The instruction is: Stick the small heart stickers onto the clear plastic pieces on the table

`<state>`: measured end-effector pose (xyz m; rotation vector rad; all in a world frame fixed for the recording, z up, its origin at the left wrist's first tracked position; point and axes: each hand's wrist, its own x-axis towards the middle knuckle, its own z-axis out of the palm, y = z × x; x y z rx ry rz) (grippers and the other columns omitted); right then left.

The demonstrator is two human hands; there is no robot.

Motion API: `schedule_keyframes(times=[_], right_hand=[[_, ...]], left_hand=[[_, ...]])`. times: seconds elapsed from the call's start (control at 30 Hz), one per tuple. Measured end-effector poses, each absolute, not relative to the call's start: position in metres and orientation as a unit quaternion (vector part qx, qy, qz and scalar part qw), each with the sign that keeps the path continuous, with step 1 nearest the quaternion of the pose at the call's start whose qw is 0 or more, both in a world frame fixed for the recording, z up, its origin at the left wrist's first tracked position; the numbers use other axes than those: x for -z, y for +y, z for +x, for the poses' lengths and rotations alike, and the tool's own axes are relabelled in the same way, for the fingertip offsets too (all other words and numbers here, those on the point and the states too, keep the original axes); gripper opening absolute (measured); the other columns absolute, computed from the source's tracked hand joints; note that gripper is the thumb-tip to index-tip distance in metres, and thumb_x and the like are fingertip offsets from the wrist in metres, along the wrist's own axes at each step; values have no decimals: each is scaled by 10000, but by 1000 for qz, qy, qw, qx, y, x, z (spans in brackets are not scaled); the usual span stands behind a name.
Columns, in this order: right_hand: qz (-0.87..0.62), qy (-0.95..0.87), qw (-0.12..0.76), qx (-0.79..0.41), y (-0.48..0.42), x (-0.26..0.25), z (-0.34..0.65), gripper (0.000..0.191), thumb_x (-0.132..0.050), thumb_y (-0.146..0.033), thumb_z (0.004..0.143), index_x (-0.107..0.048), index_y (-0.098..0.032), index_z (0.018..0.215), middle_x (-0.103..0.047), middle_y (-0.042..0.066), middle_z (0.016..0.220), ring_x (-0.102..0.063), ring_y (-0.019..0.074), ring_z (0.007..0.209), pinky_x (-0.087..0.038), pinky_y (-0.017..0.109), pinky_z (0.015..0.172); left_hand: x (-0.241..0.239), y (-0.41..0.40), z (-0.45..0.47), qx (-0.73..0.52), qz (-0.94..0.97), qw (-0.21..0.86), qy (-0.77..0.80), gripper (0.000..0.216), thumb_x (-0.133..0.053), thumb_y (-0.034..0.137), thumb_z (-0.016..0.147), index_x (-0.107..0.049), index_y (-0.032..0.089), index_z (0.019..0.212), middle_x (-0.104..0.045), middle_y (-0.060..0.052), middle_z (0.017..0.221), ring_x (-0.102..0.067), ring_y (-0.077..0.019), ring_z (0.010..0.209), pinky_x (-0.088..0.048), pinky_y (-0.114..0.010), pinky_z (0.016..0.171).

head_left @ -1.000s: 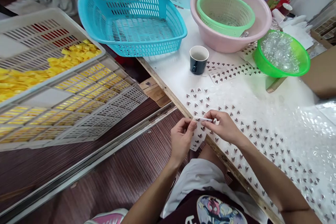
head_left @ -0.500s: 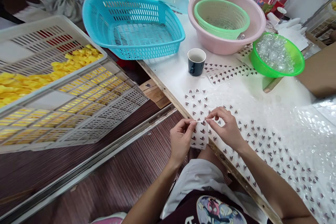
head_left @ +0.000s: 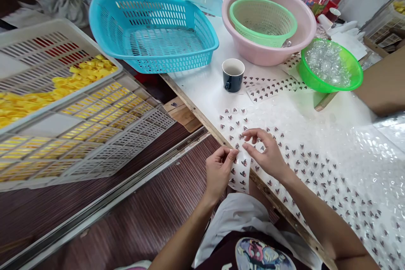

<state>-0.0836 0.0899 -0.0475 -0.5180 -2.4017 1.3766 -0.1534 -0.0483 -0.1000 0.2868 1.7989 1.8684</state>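
Note:
My left hand pinches the top edge of a small white sticker sheet that hangs down past the table's near edge. The sheet carries rows of tiny dark stickers. My right hand hovers just right of the sheet's top, thumb and forefinger drawn together in a pinch; whether a sticker is between them is too small to see. Under it lies a clear bubble sheet whose bumps each bear a small dark sticker.
A dark mug, a blue basket, a pink basin holding a green colander, and a green bowl of clear pieces stand on the white table. Grey crates with yellow parts sit left. Another person's arm rests at right.
The sticker sheet has dropped lower and now hangs from my left hand alone. My right hand has come off its top edge and lifted slightly toward the bubble sheet.

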Motion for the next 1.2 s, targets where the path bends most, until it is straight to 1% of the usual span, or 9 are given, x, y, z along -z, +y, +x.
schedule_keyframes(times=[0.07,0.2,0.37,0.5,0.83,0.97,1.03,1.13,1.2], right_hand=[[-171,-813,130,-541,89,50,-87,249,-616,-228,881,-577,-247,1125,-671,13,915,-598,175,834,-425,367,861],[-172,-761,119,-614,84,56,-89,334,-630,-218,846,-483,-239,1145,-634,-24,797,-599,159,768,-458,338,801],[-212,-729,209,-617,97,56,-88,341,-643,-239,849,-428,-256,1113,-625,-23,824,-605,159,791,-477,343,805],[-268,-728,290,-559,132,64,-97,376,-638,-242,842,-394,-266,1127,-622,-20,829,-607,164,802,-479,345,795],[-314,-820,152,-454,154,106,-120,487,-556,-202,776,-379,-229,1230,-641,-13,791,-631,195,751,-478,342,742],[-291,-886,127,-339,147,113,-123,486,-477,-130,808,-401,-214,1281,-627,0,800,-605,191,740,-443,391,861],[-281,-910,132,-275,143,113,-124,499,-452,-91,810,-419,-198,1297,-641,49,898,-608,210,815,-399,429,924],[-276,-923,148,-225,143,108,-124,497,-490,-92,809,-467,-188,1296,-606,142,1133,-591,270,1002,-371,448,929],[-287,-917,162,-226,148,102,-123,417,-544,-147,820,-529,-200,1234,-582,145,1179,-577,284,1039,-372,451,922]], left_hand=[[98,-47,-152,-682,117,267,671,299,-696,369,826,-623,153,633,-517,36,576,-404,-95,542,-342,-205,513],[96,-47,-153,-669,134,267,680,365,-680,388,836,-578,151,578,-493,34,556,-397,-94,543,-335,-206,516],[101,-51,-151,-653,149,325,667,277,-673,410,844,-653,148,757,-550,23,627,-433,-104,554,-342,-206,502],[105,-53,-148,-631,149,337,682,294,-669,423,846,-642,147,747,-545,23,621,-438,-105,550,-337,-206,496],[103,-51,-150,-611,148,332,703,300,-657,433,838,-653,148,743,-562,20,627,-461,-114,567,-358,-211,516],[106,-51,-149,-611,137,343,700,304,-665,443,833,-656,150,754,-565,21,629,-462,-113,563,-353,-209,510],[108,-51,-149,-609,141,343,701,306,-666,446,834,-661,149,758,-569,20,625,-462,-113,559,-353,-209,508],[109,-51,-149,-611,149,336,701,301,-674,438,831,-667,149,747,-579,14,625,-463,-116,559,-354,-209,506],[110,-51,-150,-614,154,332,699,296,-677,430,831,-671,149,739,-587,9,630,-469,-119,565,-357,-210,508]])
